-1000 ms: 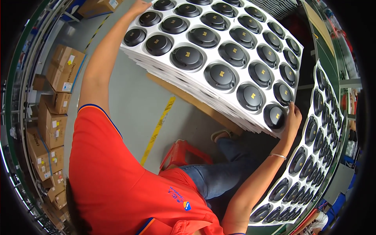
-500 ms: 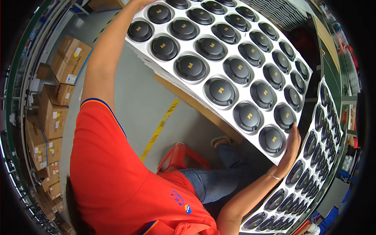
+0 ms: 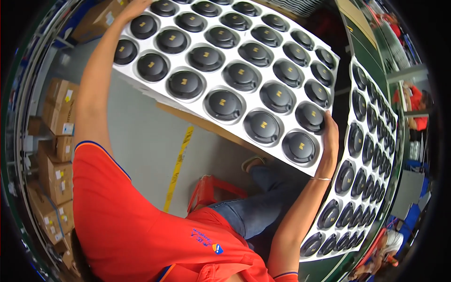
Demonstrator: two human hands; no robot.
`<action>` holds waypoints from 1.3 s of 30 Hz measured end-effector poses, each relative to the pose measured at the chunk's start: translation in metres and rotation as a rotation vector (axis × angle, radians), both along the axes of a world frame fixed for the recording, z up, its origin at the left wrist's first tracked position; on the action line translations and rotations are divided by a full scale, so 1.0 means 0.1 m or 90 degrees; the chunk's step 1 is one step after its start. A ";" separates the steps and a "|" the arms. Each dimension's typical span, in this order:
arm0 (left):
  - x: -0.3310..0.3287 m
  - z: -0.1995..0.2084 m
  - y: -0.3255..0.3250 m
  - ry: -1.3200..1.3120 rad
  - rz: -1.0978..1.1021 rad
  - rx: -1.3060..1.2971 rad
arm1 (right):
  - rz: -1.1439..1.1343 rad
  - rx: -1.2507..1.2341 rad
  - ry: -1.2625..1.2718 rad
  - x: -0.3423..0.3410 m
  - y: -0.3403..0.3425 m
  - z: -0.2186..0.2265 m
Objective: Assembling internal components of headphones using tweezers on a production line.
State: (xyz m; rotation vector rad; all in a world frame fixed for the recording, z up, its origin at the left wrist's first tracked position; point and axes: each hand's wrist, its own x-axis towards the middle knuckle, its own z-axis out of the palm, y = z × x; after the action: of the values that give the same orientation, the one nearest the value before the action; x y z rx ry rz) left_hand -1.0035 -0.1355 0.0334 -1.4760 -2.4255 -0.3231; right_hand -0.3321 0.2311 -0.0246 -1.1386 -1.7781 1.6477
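Between my two hands is a white moulded tray (image 3: pixel 213 81), raised and slanting, with rows of black round devices (image 3: pixel 223 104) in its wells, each bearing a gold emblem. My left hand (image 3: pixel 136 8) is closed on the tray's far left edge, its fingertips partly hidden. At the near right corner, my right hand (image 3: pixel 330 134) grips the tray's edge, with the thumb by a device and the other fingers out of sight. Another white tray (image 3: pixel 334 197), filled with the same black devices, lies just right of my right forearm.
Cardboard boxes (image 3: pixel 58 176) are stacked along the left. A red stool (image 3: pixel 199 190) stands by my leg, near a yellow floor line (image 3: pixel 177 164). Stacked grey trays (image 3: pixel 293 5) sit at the far edge. Other people in red (image 3: pixel 413 101) appear at the right.
The held tray and both my hands have shifted left in the view, and the tray now lies somewhat flatter. The second tray appears further left too. Both hands keep their grip.
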 end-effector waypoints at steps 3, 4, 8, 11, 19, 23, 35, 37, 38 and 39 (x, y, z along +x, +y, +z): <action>-0.18 0.15 -0.17 -0.007 0.024 0.073 | 0.020 -0.037 0.064 -0.09 -0.29 0.14; -0.30 0.32 -0.25 0.131 0.013 -0.028 | 0.032 -0.039 0.080 -0.13 -0.38 0.18; 0.18 0.64 0.12 0.014 0.043 0.090 | 0.011 -0.011 0.096 -0.05 -0.73 0.34; 0.19 0.82 0.06 0.040 0.026 0.114 | 0.008 0.022 0.099 -0.06 -0.99 0.35; 0.44 1.27 -0.07 0.038 0.045 0.073 | 0.031 0.160 0.089 -0.16 -1.54 0.59; 0.54 1.39 -0.16 0.068 0.019 0.079 | 0.021 0.147 0.036 -0.10 -1.71 0.72; 0.92 1.98 -0.23 0.015 0.051 0.079 | -0.014 0.142 0.047 0.09 -2.19 1.24; 0.93 2.03 -0.23 0.020 0.047 0.082 | -0.028 0.172 0.059 0.10 -2.29 1.31; 0.93 2.06 -0.24 0.032 0.019 0.093 | -0.030 0.166 0.057 0.12 -2.33 1.33; 0.93 2.08 -0.26 0.045 -0.009 0.104 | -0.030 0.158 0.054 0.15 -2.36 1.34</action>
State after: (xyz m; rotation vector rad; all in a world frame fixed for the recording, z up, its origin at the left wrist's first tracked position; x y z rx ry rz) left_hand -0.9109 -0.1616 0.2413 -1.4101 -2.2761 -0.4523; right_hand -0.3174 -0.0049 0.1098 -0.9768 -1.8258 1.3818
